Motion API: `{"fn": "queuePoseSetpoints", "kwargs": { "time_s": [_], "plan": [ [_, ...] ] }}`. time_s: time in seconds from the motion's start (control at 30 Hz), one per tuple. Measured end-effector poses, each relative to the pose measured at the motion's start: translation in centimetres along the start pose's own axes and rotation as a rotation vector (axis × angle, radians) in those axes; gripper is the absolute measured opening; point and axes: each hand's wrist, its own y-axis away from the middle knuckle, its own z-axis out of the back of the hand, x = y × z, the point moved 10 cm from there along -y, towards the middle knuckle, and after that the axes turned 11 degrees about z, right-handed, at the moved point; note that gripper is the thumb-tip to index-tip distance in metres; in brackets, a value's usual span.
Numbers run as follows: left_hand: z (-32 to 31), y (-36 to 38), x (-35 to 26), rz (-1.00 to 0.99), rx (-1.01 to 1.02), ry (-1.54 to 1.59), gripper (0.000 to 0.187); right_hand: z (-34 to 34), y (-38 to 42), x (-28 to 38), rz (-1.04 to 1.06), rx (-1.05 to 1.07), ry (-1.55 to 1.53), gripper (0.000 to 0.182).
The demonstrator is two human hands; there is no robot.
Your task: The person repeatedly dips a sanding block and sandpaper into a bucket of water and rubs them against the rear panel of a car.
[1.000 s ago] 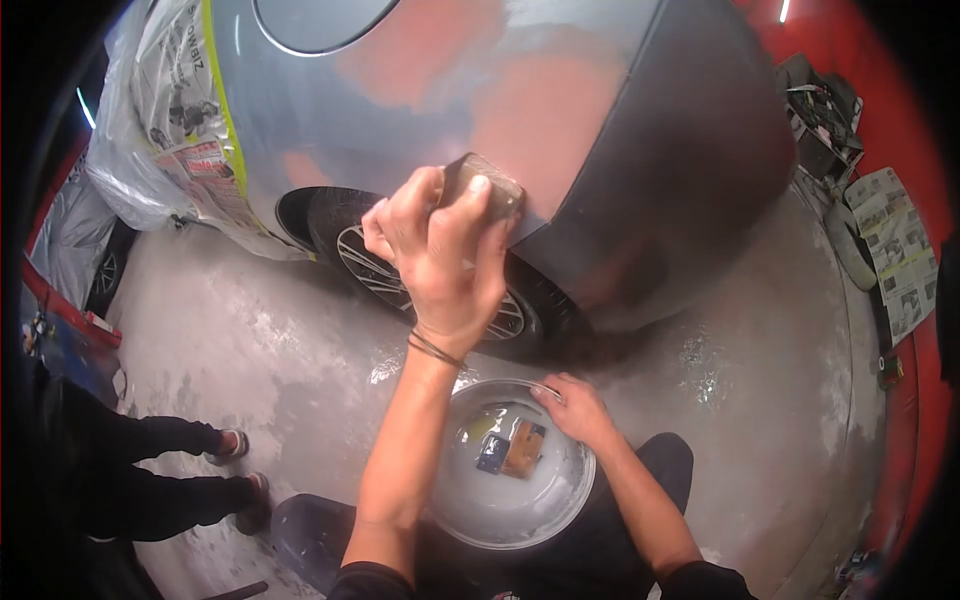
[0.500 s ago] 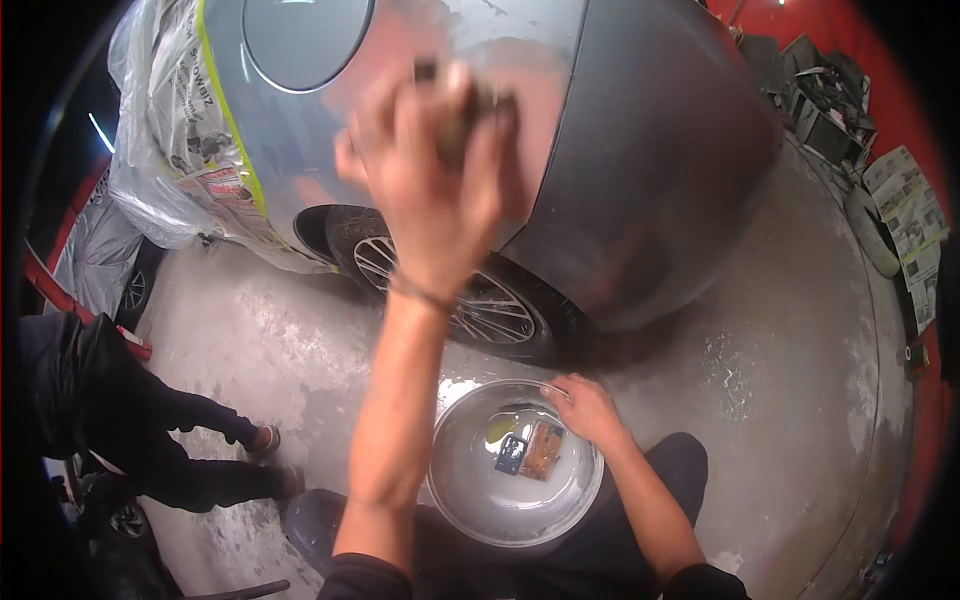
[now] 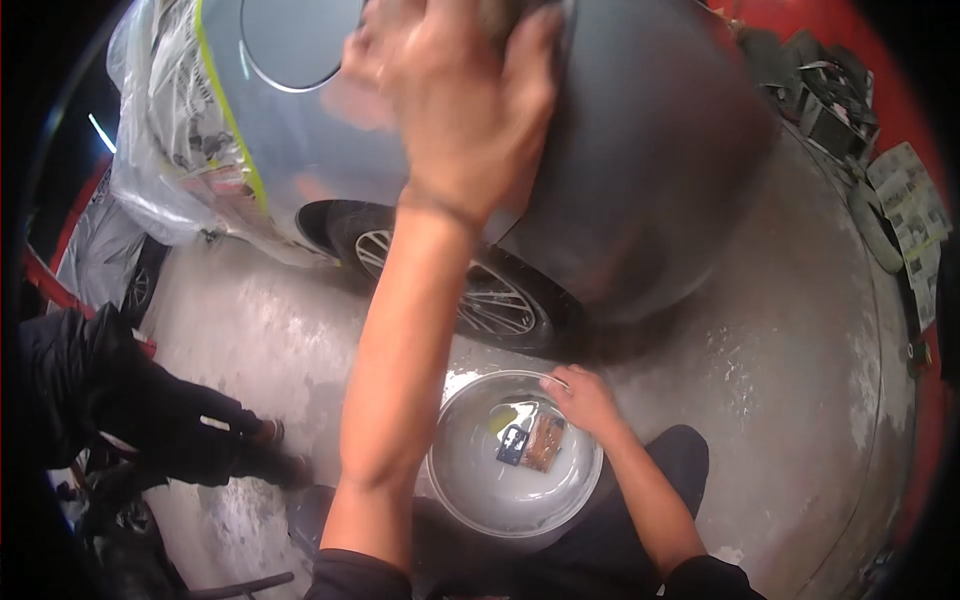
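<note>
My left hand [image 3: 465, 120] is raised against the car's rear panel [image 3: 310, 140], its fingers round a brownish block [image 3: 502, 14] that is blurred and partly hidden. Low in the view, my right hand [image 3: 585, 400] grips the rim of a round metal bowl [image 3: 475, 485]. In the bowl's cloudy liquid lie a brown block [image 3: 543, 444], a small dark block [image 3: 513, 446] and a yellowish-green piece [image 3: 502, 419]. Beneath the panel is the car's wheel [image 3: 498, 300], partly behind my left forearm.
Plastic sheeting [image 3: 155, 150] and newspaper edged with yellow-green tape cover the car's left part. A person in dark clothes [image 3: 100, 390] stands at the left. Dark car parts [image 3: 835, 100] and newspaper sheets [image 3: 910, 200] lie at the right, beside a red surface.
My left hand has moved up and slightly right with the block. The bowl sits slightly higher in view, with my right hand still on its rim. The person at the left has shifted.
</note>
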Motion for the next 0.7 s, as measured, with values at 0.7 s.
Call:
{"fn": "queuePoseSetpoints", "kwargs": {
  "time_s": [0.7],
  "plan": [
    [1.6, 5.4, 6.4, 0.136, -0.112, 0.038, 0.034, -2.8, -0.9, -5.2, 0.119, 0.143, -0.104, 0.038]
  ]
}}
